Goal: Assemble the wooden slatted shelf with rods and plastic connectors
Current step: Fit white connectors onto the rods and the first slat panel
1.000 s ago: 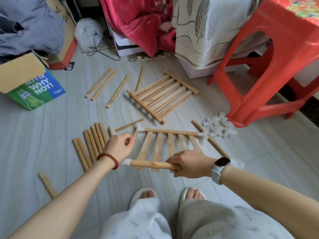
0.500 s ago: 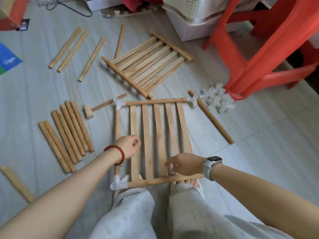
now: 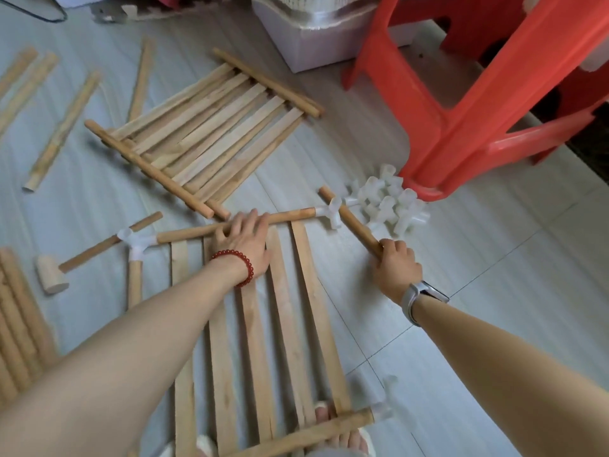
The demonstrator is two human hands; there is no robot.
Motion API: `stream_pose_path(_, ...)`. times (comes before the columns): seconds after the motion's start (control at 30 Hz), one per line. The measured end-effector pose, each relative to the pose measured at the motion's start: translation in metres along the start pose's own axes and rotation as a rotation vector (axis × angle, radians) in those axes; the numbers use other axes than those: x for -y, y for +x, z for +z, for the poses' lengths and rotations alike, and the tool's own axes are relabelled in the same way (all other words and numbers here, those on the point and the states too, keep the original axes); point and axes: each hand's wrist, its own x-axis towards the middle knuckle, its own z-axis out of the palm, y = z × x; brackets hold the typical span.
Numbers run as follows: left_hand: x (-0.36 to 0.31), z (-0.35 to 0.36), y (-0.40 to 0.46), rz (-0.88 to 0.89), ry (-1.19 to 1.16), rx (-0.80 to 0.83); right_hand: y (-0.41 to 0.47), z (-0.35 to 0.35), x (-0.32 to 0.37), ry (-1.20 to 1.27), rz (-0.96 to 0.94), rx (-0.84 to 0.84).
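Note:
A slatted shelf panel (image 3: 283, 324) lies on the floor in front of me, with white plastic connectors at its far left corner (image 3: 135, 240), far right corner (image 3: 333, 214) and near right corner (image 3: 380, 412). My left hand (image 3: 245, 245) presses palm down on the panel's far rod (image 3: 188, 234), fingers lying over it. My right hand (image 3: 397, 268) grips the near end of a loose rod (image 3: 349, 219) that runs up past the far right connector. A side rod (image 3: 134, 282) hangs from the far left connector.
A second slatted panel (image 3: 204, 136) lies further off. A pile of white connectors (image 3: 392, 202) sits by the red plastic stool (image 3: 461, 110). A wooden mallet (image 3: 52, 275) and a bundle of rods (image 3: 16, 324) lie at left, with loose rods (image 3: 62, 130) beyond.
My left hand left the left side rod and now presses the far rod. My right hand let go of the near rod and took the loose rod at right. The view moved closer.

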Motion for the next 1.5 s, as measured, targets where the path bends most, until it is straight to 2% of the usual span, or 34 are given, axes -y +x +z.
stream_pose_path(0.1, -0.005, 0.009, 0.021, -0.053, 0.081, -0.102, -0.004, 0.008, -0.004, -0.036, -0.007, 0.096)
stream_pose_path(0.2, -0.005, 0.006, 0.026, -0.096, -0.014, -0.109, -0.019, 0.013, -0.005, 0.104, 0.06, 0.257)
stream_pose_path(0.27, -0.011, -0.009, 0.029, -0.024, -0.047, -0.086, -0.024, 0.006, -0.008, 0.214, 0.116, 0.291)
stream_pose_path(0.43, -0.026, -0.061, 0.005, 0.179, -0.249, -0.115, -0.028, -0.04, -0.018, 0.383, 0.084, 0.287)
stream_pose_path(0.53, -0.015, -0.1, -0.024, 0.271, -0.312, -0.18, -0.039, -0.079, -0.007, 0.664, 0.056, 0.292)
stream_pose_path(0.63, -0.003, -0.149, -0.054, 0.308, -0.36, -0.293, -0.058, -0.125, 0.016, 0.927, -0.006, 0.276)
stream_pose_path(0.73, 0.009, -0.191, -0.086, 0.276, -0.406, -0.437, -0.08, -0.171, 0.045, 1.031, -0.168, 0.185)
stream_pose_path(0.8, 0.017, -0.211, -0.11, 0.234, -0.46, -0.53, -0.093, -0.203, 0.063, 0.951, -0.307, 0.086)
stream_pose_path(0.87, 0.027, -0.225, -0.137, 0.178, -0.555, -0.601, -0.105, -0.234, 0.081, 0.765, -0.426, -0.024)
stream_pose_path(1.0, 0.052, -0.214, -0.172, 0.026, -0.82, -0.608, -0.13, -0.257, 0.108, 0.529, -0.465, -0.144)
stream_pose_path(1.13, 0.066, -0.171, -0.194, -0.131, -1.027, -0.52, -0.151, -0.232, 0.133, 0.465, -0.442, -0.024)
stream_pose_path(1.27, 0.069, -0.139, -0.196, -0.235, -1.056, -0.424, -0.153, -0.203, 0.143, 0.247, -0.485, -0.024)
stream_pose_path(1.43, 0.083, -0.122, -0.199, -0.288, -1.112, -0.392, -0.162, -0.174, 0.154, 0.235, -0.516, -0.024)
stream_pose_path(1.5, 0.091, -0.125, -0.201, -0.313, -1.212, -0.381, -0.165, -0.172, 0.158, 0.221, -0.533, -0.038)
